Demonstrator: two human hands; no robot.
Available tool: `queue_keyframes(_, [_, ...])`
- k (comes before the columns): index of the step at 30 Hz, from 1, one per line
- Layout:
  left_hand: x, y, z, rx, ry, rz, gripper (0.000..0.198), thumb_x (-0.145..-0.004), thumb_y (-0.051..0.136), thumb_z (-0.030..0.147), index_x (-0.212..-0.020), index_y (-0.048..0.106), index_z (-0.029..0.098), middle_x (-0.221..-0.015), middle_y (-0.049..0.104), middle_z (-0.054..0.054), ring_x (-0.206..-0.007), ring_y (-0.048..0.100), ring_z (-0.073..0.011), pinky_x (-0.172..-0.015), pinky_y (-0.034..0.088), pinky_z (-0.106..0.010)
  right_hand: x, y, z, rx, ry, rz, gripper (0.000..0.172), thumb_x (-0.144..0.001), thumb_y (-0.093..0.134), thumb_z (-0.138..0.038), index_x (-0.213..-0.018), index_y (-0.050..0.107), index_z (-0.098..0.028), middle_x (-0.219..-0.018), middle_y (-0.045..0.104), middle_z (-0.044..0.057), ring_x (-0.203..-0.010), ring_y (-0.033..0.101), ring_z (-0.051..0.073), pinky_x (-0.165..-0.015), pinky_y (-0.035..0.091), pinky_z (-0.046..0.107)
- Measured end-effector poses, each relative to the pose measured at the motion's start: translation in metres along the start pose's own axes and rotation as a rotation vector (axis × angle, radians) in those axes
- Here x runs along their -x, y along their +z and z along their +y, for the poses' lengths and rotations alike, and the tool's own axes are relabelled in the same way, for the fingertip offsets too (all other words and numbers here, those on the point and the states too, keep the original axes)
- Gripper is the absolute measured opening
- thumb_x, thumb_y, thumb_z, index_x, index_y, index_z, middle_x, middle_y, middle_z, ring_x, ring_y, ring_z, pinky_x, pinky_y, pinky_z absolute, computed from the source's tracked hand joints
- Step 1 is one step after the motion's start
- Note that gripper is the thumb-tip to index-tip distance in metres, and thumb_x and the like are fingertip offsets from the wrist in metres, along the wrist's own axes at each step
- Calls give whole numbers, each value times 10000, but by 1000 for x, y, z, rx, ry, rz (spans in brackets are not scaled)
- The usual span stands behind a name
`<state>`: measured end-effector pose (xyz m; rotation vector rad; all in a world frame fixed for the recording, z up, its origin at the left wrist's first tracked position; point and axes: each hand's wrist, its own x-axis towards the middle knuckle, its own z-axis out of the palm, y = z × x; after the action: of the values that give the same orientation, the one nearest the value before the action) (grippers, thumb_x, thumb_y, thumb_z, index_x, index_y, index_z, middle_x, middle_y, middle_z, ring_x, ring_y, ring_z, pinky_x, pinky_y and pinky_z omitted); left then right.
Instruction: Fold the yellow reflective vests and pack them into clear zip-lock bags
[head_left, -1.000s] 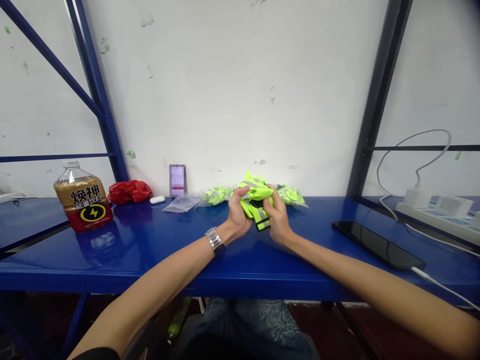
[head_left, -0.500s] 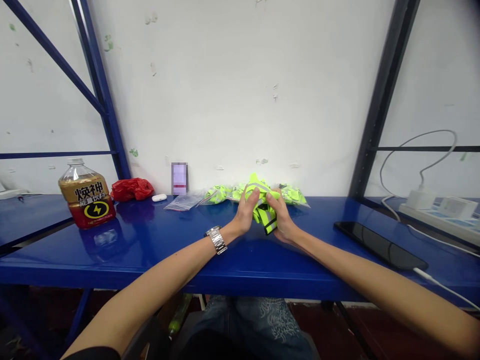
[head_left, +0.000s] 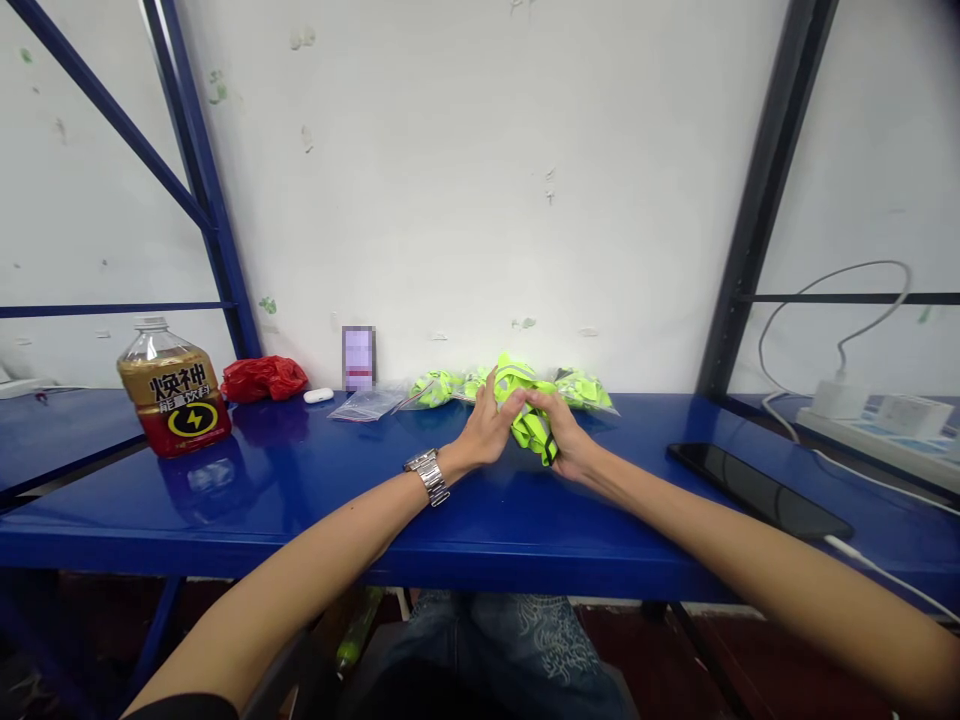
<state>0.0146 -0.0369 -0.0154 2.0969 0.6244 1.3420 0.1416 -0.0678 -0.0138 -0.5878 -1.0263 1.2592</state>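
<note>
A crumpled fluorescent yellow-green safety vest (head_left: pixel 531 420) with grey reflective strips and a black edge is bunched between my hands. My left hand (head_left: pixel 487 430), with a steel wristwatch (head_left: pixel 429 476) on its wrist, presses its fingers against the vest's left side. My right hand (head_left: pixel 562 435) grips the vest from the right. Behind them, clear bags of similar folded vests (head_left: pixel 436 389) (head_left: pixel 582 391) lie against the wall. The vest's lower part rests close to the blue steel shelf top (head_left: pixel 360 510).
A brown-labelled drink bottle (head_left: pixel 172 402), red plastic bag (head_left: pixel 264 379), white earbud case (head_left: pixel 318 395) and clear zip bag (head_left: pixel 366 404) stand left. A black phone (head_left: pixel 757 490) on a cable and a power strip (head_left: pixel 874 420) lie right. Dark shelf uprights flank the white wall.
The vest is bunched tighter and looks smaller than before. My hands have drawn closer together around it, and the view has shifted slightly since the oldest frame.
</note>
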Motion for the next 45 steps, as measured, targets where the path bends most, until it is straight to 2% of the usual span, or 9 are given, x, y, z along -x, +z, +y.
queue_keyframes(4, [-6, -2, -6, 63, -3, -13, 637, -891, 498, 576, -1362, 416, 154, -1262, 578, -137, -1233, 491, -265, -1088, 325, -412, -12, -11, 3, 128, -173, 118, 452, -575, 803, -390, -813, 445, -248, -638, 577, -86, -559, 569, 135, -504, 478, 243])
queue_keyframes(9, [-13, -3, -9, 284, -358, 148, 804, -721, 718, 569, -1364, 431, 180, -1234, 591, -143, -964, 635, -257, -826, 525, -395, -26, -34, 2, 579, -357, 230, 481, -572, 784, -473, -810, 438, -239, -651, 546, -71, -600, 532, 150, -545, 438, 255])
queue_keyframes(13, [-10, -1, 4, 722, -519, 26, 584, -771, 650, 598, -1134, 617, 142, -1007, 695, -120, -795, 671, -221, -693, 572, -364, -23, -38, -4, 985, -486, 125, 489, -549, 783, -489, -826, 479, -224, -697, 554, -43, -676, 526, 176, -606, 407, 272])
queue_keyframes(16, [-4, 1, 13, 813, -577, -24, 429, -740, 755, 413, -1057, 635, 149, -902, 709, -77, -703, 668, -175, -658, 579, -325, -17, -34, -9, 1076, -529, 13, 467, -551, 775, -448, -859, 513, -214, -752, 581, -24, -705, 537, 186, -636, 404, 283])
queue_keyframes(23, [5, 6, 29, 879, -559, -33, 338, -678, 796, 229, -951, 620, 137, -764, 675, -21, -594, 631, -119, -575, 550, -247, -10, -41, -10, 976, -571, -131, 487, -622, 722, -490, -969, 505, -227, -783, 577, -17, -696, 549, 191, -645, 421, 294])
queue_keyframes(31, [3, 12, 26, 693, -379, 173, 460, -538, 870, 241, -918, 634, 135, -807, 698, -39, -683, 647, -144, -639, 525, -259, -19, -41, -3, 994, -520, -146, 401, -867, 415, -478, -1190, 454, -244, -1226, 520, 100, -1186, 477, 297, -983, 391, 468])
queue_keyframes(37, [-6, 0, 17, 644, -358, 211, 433, -539, 851, 234, -913, 665, 120, -863, 709, -66, -705, 653, -153, -691, 525, -295, -25, -39, -8, 856, -389, -226, 616, -805, 583, -541, -1323, 423, -249, -1410, 432, 113, -1342, 367, 285, -1065, 351, 448])
queue_keyframes(41, [-6, -9, 15, 660, -402, 125, 404, -558, 831, 209, -916, 671, 111, -865, 710, -75, -716, 662, -165, -685, 529, -298, -24, -41, -5, 678, -224, -194, 785, -590, 824, -450, -1275, 519, -219, -1333, 537, 108, -1233, 504, 300, -979, 453, 414])
queue_keyframes(45, [-4, -6, 16, 665, -370, 99, 389, -561, 828, 194, -907, 669, 112, -858, 711, -65, -773, 672, -176, -730, 530, -295, -21, -40, -3, 524, -136, -316, 620, -538, 866, -335, -1093, 639, -176, -1050, 685, 75, -977, 640, 259, -861, 530, 397])
